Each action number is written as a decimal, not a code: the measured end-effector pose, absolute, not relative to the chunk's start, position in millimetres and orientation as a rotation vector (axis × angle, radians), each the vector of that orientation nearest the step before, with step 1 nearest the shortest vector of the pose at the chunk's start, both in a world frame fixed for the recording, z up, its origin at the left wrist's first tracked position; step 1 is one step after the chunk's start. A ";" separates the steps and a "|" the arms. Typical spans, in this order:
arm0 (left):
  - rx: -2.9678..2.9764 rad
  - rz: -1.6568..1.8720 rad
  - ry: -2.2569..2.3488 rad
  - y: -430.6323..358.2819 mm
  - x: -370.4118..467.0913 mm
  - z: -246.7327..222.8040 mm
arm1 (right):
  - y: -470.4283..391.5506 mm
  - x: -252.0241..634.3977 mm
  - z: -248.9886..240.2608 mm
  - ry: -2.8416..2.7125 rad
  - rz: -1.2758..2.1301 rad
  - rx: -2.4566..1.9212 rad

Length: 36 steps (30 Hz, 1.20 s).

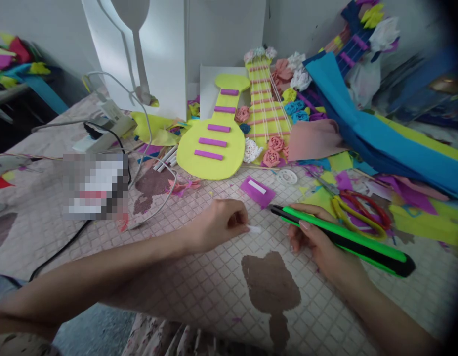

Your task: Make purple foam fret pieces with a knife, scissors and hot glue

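Note:
My left hand (217,225) pinches a small white strip (254,229) between thumb and fingertips, just above the table. In my right hand (321,242) lies a green and black utility knife (347,240), its tip pointing left; I cannot make out a blade. Between and beyond the hands rests a purple paper piece (261,197) with a white strip (257,186) on it. Farther back, a yellow guitar-shaped cutout (214,153) carries several purple bars. A white tape roll (287,177) sits right of the purple piece.
Red- and yellow-handled scissors (362,212) lie at right among paper scraps. Paper flowers (276,143) and a stringed yellow guitar neck (265,101) stand behind. Blue paper (377,133) spreads at far right. A power strip (99,138) and cables occupy the left. The tablecloth (199,277) has torn patches.

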<state>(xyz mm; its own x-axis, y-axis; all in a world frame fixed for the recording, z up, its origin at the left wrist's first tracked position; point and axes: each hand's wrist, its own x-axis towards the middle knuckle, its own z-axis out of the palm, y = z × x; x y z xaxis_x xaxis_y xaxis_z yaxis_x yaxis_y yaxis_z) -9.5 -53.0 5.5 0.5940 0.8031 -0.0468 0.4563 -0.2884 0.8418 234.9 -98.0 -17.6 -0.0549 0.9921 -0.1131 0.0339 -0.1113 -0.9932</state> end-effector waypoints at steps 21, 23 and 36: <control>1.128 0.623 0.873 -40.5 -28.8 3.7 | -77.5 173.6 -5.1 -1.432 1.135 -1.126; 1.285 0.620 0.899 -39.7 -31.7 5.1 | -78.3 177.4 -7.2 -1.428 1.066 -1.149; 2.298 0.759 2.044 17.0 -116.0 41.8 | -73.0 192.5 -12.5 -1.431 0.987 -1.229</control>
<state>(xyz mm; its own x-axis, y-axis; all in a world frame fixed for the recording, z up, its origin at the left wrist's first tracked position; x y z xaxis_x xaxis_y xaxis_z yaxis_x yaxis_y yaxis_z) -116.0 17.0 41.8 0.0527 0.9296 0.3647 0.9422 -0.1673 0.2903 192.5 -73.0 -12.5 -0.0194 0.9868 0.1606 0.2003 0.1612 -0.9664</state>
